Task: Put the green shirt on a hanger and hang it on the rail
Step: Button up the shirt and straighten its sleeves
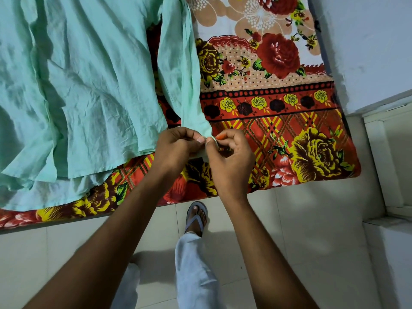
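The pale green shirt [84,85] lies spread and wrinkled over the left half of a bed. One long sleeve [180,70] runs down toward the bed's near edge. My left hand [176,148] and my right hand [231,157] meet at the sleeve's cuff, each pinching the cuff fabric between thumb and fingers. The cuff end itself is mostly hidden under my fingers. No hanger and no rail are in view.
The bed carries a red, yellow and orange floral bedsheet [289,121]. Pale floor tiles [312,230] lie in front of the bed, where my foot in a sandal [197,217] stands. A white wall [367,41] and a white ledge [388,166] border the right side.
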A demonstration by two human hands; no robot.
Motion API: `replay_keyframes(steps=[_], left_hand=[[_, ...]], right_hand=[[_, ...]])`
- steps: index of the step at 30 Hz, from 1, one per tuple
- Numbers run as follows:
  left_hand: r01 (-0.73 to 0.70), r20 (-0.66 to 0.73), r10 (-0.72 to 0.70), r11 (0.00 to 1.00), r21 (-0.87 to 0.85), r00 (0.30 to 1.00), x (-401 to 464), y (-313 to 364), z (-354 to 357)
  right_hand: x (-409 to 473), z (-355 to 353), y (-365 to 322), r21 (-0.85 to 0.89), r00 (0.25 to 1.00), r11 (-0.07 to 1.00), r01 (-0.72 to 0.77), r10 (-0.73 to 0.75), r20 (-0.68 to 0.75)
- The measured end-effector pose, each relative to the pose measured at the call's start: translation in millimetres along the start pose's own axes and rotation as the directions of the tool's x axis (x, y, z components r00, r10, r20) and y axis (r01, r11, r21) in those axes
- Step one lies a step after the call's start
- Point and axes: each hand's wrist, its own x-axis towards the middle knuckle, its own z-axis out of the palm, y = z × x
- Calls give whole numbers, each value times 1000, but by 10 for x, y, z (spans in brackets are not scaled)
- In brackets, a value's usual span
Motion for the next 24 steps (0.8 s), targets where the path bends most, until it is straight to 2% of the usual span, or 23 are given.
replay_keyframes(steps=[3, 6, 8, 10, 12, 14, 19, 22, 24], left_hand=[[77, 39, -76, 997, -9, 996, 32, 28, 46], [105, 42, -108, 993, 58, 993, 82, 42, 92], [98, 2, -100, 985, 142, 995, 133, 7, 115], [13, -13, -9, 937, 349, 1000, 190, -68, 134], [-85, -7, 108, 821, 565, 994, 210, -109, 152], [-127, -20, 186, 743, 657, 982, 194, -108, 182], [-172, -74, 309, 693, 700, 948, 223, -191, 222], [-312, -39, 411, 749, 585, 911, 196, -193, 169], [-399, -5, 501, 696, 597, 866, 192, -157, 83]], right_hand=[[10, 12, 47, -100, 1000, 995, -7, 8, 16], [44, -2, 91, -332, 993, 938, 101, -73, 95], [82, -28, 121, -427, 986, 893, 140, -85, 144], [124, -58, 180, -498, 983, 855, 143, -66, 169], [161, -98, 248, -563, 984, 817, 124, -27, 178], [189, -133, 307, -607, 982, 788, 102, 16, 186], [293, -184, 346, -640, 966, 754, 150, 27, 259], [353, -159, 239, -579, 962, 774, 258, -150, 228], [364, -75, 186, -533, 926, 763, 366, -239, 293]])
